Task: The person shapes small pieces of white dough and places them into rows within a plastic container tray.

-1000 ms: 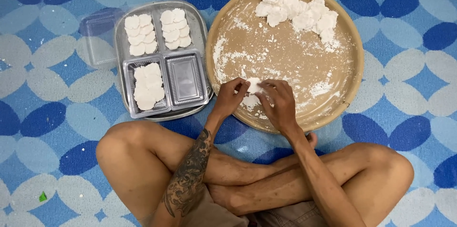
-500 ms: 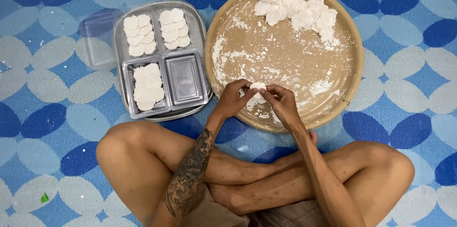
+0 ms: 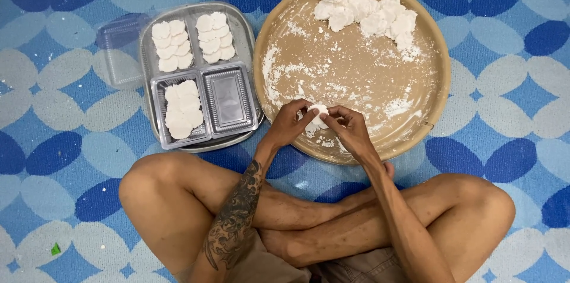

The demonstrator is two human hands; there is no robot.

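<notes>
Since the earlier frame, the left hand (image 3: pixel 289 122) and right hand (image 3: pixel 350 128) have lifted, fingers clamped on a white dough piece (image 3: pixel 316 114) above the floured round tray (image 3: pixel 439 81), beside the metal tray (image 3: pixel 246 33).

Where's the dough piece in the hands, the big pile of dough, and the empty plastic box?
dough piece (image 3: pixel 316 113), head view, on its white top between the fingers.
dough pile (image 3: pixel 368 14), head view, on the middle of the heap.
empty box (image 3: pixel 228 99), head view, on its clear bottom.
</notes>
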